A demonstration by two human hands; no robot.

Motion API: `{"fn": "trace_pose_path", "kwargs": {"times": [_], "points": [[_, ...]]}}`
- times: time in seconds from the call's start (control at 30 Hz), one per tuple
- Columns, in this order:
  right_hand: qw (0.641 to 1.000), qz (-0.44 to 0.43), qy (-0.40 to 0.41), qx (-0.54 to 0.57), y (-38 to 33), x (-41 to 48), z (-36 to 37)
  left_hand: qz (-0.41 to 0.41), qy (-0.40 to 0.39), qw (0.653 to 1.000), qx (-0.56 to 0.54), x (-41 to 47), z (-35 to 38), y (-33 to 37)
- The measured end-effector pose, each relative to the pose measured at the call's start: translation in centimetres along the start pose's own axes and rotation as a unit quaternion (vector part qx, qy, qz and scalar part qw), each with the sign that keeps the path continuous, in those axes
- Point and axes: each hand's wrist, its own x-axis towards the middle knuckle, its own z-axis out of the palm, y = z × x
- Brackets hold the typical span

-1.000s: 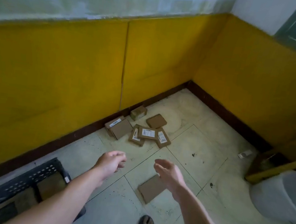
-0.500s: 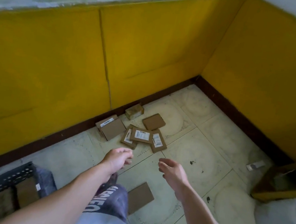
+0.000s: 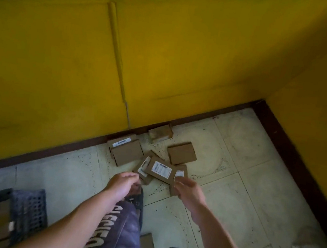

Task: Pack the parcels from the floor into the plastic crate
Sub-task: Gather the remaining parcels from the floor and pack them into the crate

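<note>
Left arm: bare, stretched forward and down | left hand: back up, fingers loosely curled, holding nothing | right arm: bare, stretched forward and down | right hand: fingers relaxed, pointing forward, nothing gripped | hands: level, near each other, not touching

left grip and right grip have reached the parcel pile.
</note>
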Motion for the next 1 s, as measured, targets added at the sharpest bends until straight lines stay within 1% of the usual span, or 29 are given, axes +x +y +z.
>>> {"fn": "trace_pose_path", "kwargs": {"times": [0.13, 0.2, 0.3, 0.37, 0.47, 0.5, 0.63, 0.7, 0.77, 0.83, 0.9, 1.0], "points": [[0.999, 0.032, -0.017, 0.004, -1.4, 5.0, -3.1, -0.020, 0.025, 0.999, -0.001, 4.4, 1.2, 3.9], [0.998, 0.048, -0.034, -0.023, -1.4, 7.1, -4.5, -0.035, 0.027, 0.999, -0.014, 6.1, 2.6, 5.1], [0.996, 0.054, -0.039, -0.059, -1.0, 13.1, -6.2, -0.053, 0.026, 0.997, -0.047, 9.9, 5.4, 6.0], [0.995, 0.044, -0.040, -0.075, -0.2, 18.7, -7.0, -0.070, 0.039, 0.995, -0.067, 13.7, 7.6, 5.7], [0.996, 0.059, -0.055, -0.037, 1.5, 26.6, -7.2, -0.095, 0.071, 0.989, -0.087, 19.8, 11.0, 5.1], [0.995, 0.061, -0.066, -0.043, 2.4, 29.6, -7.2, -0.105, 0.086, 0.985, -0.102, 22.4, 12.4, 4.4], [0.986, 0.027, -0.109, -0.119, 5.0, 39.3, -6.6, -0.141, 0.106, 0.970, -0.167, 31.3, 16.3, 2.8], [0.982, 0.018, -0.114, -0.149, 6.1, 44.2, -5.5, -0.154, 0.117, 0.963, -0.186, 36.0, 17.3, 1.4], [0.984, 0.015, -0.124, -0.125, 7.1, 49.0, -3.8, -0.145, 0.121, 0.963, -0.194, 40.5, 17.8, 0.2], [0.989, 0.010, -0.118, -0.093, 8.1, 53.5, -1.8, -0.135, 0.125, 0.966, -0.183, 45.1, 17.6, -1.3], [0.989, 0.003, -0.123, -0.085, 8.6, 57.6, 0.5, -0.124, 0.135, 0.965, -0.189, 49.6, 16.8, -2.8], [0.993, 0.002, -0.117, -0.008, 9.4, 63.2, 3.4, -0.106, 0.155, 0.970, -0.155, 55.6, 15.9, -5.4]]}}
